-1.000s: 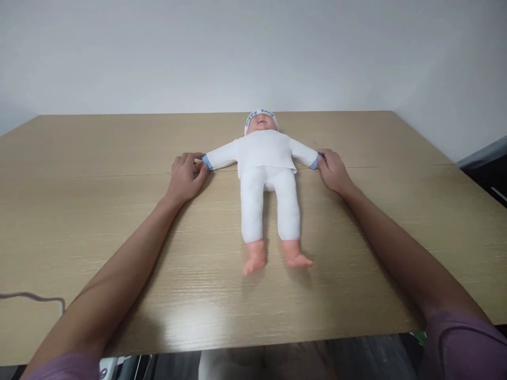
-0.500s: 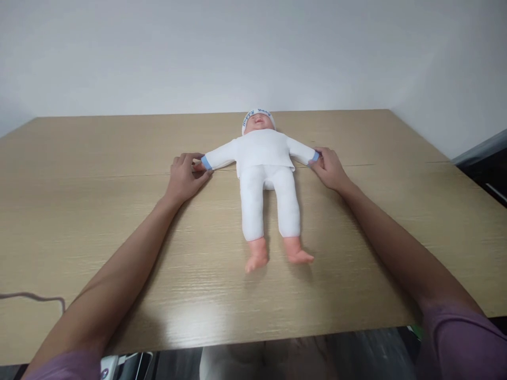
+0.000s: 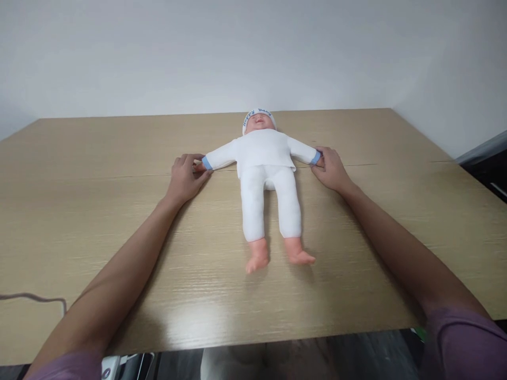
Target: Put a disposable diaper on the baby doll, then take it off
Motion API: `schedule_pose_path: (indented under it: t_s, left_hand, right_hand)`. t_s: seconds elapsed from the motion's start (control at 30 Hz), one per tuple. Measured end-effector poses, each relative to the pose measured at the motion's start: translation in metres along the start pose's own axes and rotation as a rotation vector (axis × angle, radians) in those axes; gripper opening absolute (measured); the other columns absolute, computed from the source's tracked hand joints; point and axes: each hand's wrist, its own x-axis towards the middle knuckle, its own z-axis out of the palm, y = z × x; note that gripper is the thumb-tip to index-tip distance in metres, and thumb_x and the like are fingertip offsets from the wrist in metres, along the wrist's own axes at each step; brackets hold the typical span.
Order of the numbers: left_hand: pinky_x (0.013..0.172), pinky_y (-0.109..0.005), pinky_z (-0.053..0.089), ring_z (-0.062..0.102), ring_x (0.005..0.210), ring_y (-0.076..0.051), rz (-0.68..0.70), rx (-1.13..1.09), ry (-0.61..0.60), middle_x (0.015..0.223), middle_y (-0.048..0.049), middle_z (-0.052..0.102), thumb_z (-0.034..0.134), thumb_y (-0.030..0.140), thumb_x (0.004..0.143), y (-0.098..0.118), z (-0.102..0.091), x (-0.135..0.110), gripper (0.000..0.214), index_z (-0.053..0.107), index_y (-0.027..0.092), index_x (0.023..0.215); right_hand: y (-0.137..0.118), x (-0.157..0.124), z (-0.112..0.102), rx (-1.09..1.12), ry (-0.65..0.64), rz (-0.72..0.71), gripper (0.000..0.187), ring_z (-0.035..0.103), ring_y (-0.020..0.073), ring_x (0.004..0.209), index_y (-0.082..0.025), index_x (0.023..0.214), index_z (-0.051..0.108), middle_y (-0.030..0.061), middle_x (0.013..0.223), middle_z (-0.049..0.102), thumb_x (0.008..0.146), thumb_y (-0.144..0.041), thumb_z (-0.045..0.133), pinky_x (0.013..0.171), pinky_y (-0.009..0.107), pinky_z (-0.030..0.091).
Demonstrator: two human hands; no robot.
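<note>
A baby doll (image 3: 266, 148) lies on its back on a wooden table, head toward the wall and bare feet toward me. It wears a white top and trousers, blue cuffs and a white "Happy Baby" cap (image 3: 258, 112). Its arms are stretched out to both sides. My left hand (image 3: 186, 177) is closed around the doll's hand on the left, fingers above and thumb below near the cuff. On the other side my right hand (image 3: 331, 168) holds the doll's other hand just past its cuff, with the fingertips partly hidden.
The wooden table (image 3: 99, 211) reaches back to a pale wall (image 3: 214, 58). A cable (image 3: 35, 298) runs over the table at the lower left. A dark object (image 3: 487, 163) stands beyond the right edge. Below the front edge a white object (image 3: 110, 367) shows.
Both hands stay at the doll's hands. The right thumb has shifted slightly, leaving more of the blue cuff showing. The doll lies as before.
</note>
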Motion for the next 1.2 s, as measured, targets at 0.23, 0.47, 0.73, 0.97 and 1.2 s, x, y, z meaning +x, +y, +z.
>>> schedule_pose_path:
  t_s: [0.23,0.47,0.73,0.97,1.2]
  left_hand:
    - [0.110,-0.057,0.051,0.066,0.122,-0.038,-0.007,0.020,-0.002,0.137,-0.0152,0.073,0.069,0.046,0.096,0.004,-0.001,-0.001,0.042,0.064,0.025,0.133]
    - [0.110,-0.059,0.050,0.065,0.122,-0.040,-0.039,0.045,-0.011,0.135,-0.0146,0.074,0.065,0.039,0.092,0.007,-0.002,-0.003,0.043,0.067,0.023,0.132]
    - [0.108,-0.059,0.050,0.063,0.122,-0.039,-0.051,0.035,-0.005,0.133,-0.0177,0.073,0.045,0.033,0.103,0.000,0.001,-0.001,0.041,0.069,0.021,0.133]
    - [0.107,-0.060,0.050,0.064,0.120,-0.038,-0.047,0.046,-0.013,0.131,-0.0180,0.074,0.044,0.034,0.105,-0.010,0.006,0.001,0.040,0.069,0.021,0.132]
    - [0.107,-0.060,0.049,0.064,0.120,-0.039,-0.044,0.039,-0.012,0.130,-0.0185,0.074,0.045,0.037,0.105,-0.011,0.007,0.001,0.038,0.069,0.021,0.130]
  right_hand:
    - [0.005,0.000,0.003,-0.018,-0.023,-0.002,0.054,0.064,0.0442,0.124,-0.017,0.145,0.061,0.0233,0.136,0.072,0.093,-0.035,0.060,0.111,0.063,0.052]
    - [0.007,0.000,0.007,0.016,0.017,-0.021,0.052,0.065,0.0447,0.123,-0.018,0.142,0.062,0.0227,0.136,0.073,0.093,-0.036,0.060,0.111,0.066,0.051]
    - [0.007,-0.001,0.009,0.003,0.024,-0.002,0.054,0.065,0.0441,0.119,-0.019,0.140,0.063,0.0212,0.133,0.073,0.089,-0.037,0.064,0.108,0.065,0.052]
    - [0.003,-0.002,0.007,0.016,0.024,-0.007,0.061,0.064,0.0431,0.120,-0.019,0.140,0.063,0.0199,0.135,0.072,0.086,-0.046,0.073,0.109,0.062,0.052]
    - [-0.001,0.000,0.004,0.063,0.040,0.015,0.066,0.066,0.0421,0.118,-0.021,0.140,0.064,0.0202,0.133,0.074,0.102,-0.075,0.060,0.109,0.063,0.052]
